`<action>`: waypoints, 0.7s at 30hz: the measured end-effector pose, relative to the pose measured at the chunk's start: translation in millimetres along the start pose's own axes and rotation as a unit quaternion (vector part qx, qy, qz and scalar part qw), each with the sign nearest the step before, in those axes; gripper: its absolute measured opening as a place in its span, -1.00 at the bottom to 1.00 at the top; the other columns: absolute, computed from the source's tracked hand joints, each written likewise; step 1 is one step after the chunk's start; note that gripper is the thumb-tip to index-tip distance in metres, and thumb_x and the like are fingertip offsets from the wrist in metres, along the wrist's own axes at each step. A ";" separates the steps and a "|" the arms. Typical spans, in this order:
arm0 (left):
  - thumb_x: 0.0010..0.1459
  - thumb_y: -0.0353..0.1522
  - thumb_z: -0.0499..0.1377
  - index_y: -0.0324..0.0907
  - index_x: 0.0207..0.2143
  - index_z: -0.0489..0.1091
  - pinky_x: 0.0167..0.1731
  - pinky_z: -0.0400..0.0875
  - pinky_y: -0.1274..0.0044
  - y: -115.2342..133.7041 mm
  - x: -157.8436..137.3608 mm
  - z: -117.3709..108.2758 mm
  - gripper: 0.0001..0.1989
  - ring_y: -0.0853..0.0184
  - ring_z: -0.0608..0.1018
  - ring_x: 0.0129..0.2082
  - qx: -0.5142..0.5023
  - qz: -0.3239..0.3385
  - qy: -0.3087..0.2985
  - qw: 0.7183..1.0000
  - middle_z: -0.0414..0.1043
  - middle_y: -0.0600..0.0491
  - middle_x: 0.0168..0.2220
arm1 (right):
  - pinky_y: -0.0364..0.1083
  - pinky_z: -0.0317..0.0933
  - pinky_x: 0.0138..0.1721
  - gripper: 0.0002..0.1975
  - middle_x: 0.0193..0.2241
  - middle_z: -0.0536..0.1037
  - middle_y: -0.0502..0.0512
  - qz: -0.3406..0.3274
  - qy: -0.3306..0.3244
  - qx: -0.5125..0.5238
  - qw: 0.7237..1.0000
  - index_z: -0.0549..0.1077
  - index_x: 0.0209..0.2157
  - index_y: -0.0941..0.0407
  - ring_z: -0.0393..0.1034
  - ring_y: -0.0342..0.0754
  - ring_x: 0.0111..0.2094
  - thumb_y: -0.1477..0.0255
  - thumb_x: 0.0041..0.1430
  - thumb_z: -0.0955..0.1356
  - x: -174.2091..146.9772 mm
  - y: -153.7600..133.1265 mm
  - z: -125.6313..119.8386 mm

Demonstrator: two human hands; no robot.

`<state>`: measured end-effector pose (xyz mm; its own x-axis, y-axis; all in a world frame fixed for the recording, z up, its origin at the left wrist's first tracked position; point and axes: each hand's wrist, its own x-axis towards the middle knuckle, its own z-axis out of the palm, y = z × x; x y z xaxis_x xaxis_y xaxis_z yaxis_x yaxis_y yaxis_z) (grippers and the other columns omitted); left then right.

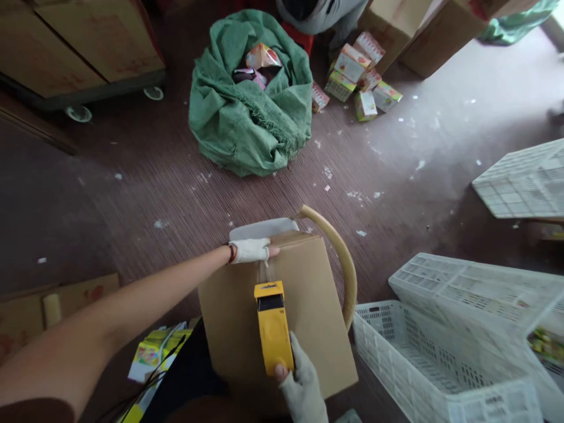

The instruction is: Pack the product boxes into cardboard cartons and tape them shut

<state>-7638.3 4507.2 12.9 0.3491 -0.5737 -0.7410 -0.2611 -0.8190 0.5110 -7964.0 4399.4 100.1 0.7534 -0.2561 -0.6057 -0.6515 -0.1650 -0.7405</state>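
Note:
A brown cardboard box point(312, 317) stands in front of me, close to my body. My right hand point(304, 382), in a whitish fingerless glove, is closed around the near end of a yellow tape dispenser point(273, 329). The dispenser lies over the box top, and a strip of clear tape point(265, 272) shows at its far end. My left hand point(253, 251), also gloved, lies flat near the box's far edge beside the tape. One finger there is stretched out; the others are hidden.
A green sack point(251, 129) holding small boxes stands ahead, with fruit-printed cartons point(352, 64) beside it. White plastic crates point(405, 346) stand at right. A curved tan strip point(341, 252) arcs beside the box. A loaded trolley point(110, 85) is far left; a person's leg point(308, 20) shows behind the sack.

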 end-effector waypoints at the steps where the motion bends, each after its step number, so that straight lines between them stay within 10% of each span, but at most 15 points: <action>1: 0.27 0.06 -0.25 -0.05 0.04 0.42 -0.04 0.39 0.52 7.1 -3.0 0.8 -0.36 0.27 0.52 -0.03 -0.014 0.013 -0.011 1.000 0.47 0.06 0.05 | -0.11 0.36 -0.02 -0.43 0.01 0.51 0.18 -0.001 -0.009 -0.011 1.000 0.41 0.07 0.09 0.44 0.07 0.00 0.01 0.17 0.29 2.4 -7.7 -1.4; 6: 0.16 0.15 -0.11 -0.24 0.25 0.18 0.18 0.18 0.22 22.0 -22.5 8.2 -0.18 0.01 0.31 0.21 0.031 0.033 0.093 0.995 0.22 -0.19 0.25 | -0.11 0.37 -0.33 -0.49 -0.37 0.54 0.14 0.010 0.018 -0.028 0.999 0.48 -0.26 0.15 0.42 -0.02 -0.36 -0.03 0.16 0.25 -0.1 -18.1 -0.2; 11: 0.31 -0.05 -0.12 -0.18 0.31 0.07 0.32 -0.34 0.13 29.1 -49.8 39.1 -0.36 0.11 -0.01 0.37 0.213 0.310 0.204 0.904 0.00 -0.10 0.35 | -0.10 0.31 -0.35 -0.48 -0.42 0.52 0.14 0.033 0.055 -0.047 0.997 0.48 -0.34 0.16 0.38 -0.03 -0.39 -0.05 0.12 0.27 -36.0 8.1 2.6; 21: 0.29 -0.08 -0.07 -0.22 0.32 0.05 0.32 -0.35 0.17 33.0 -40.1 55.3 -0.35 0.11 0.00 0.37 0.277 0.295 0.232 0.884 -0.02 -0.14 0.35 | -0.06 0.26 -0.35 -0.45 -0.47 0.50 0.12 0.038 0.101 -0.117 0.987 0.50 -0.41 0.16 0.36 -0.02 -0.41 -0.07 0.12 0.24 -127.0 83.7 -4.1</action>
<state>-7710.7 4504.0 35.4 0.3035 -0.9484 -0.0920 -0.8772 -0.3158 0.3616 -8114.6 4414.2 116.2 0.6841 -0.4564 -0.5689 -0.7257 -0.3478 -0.5936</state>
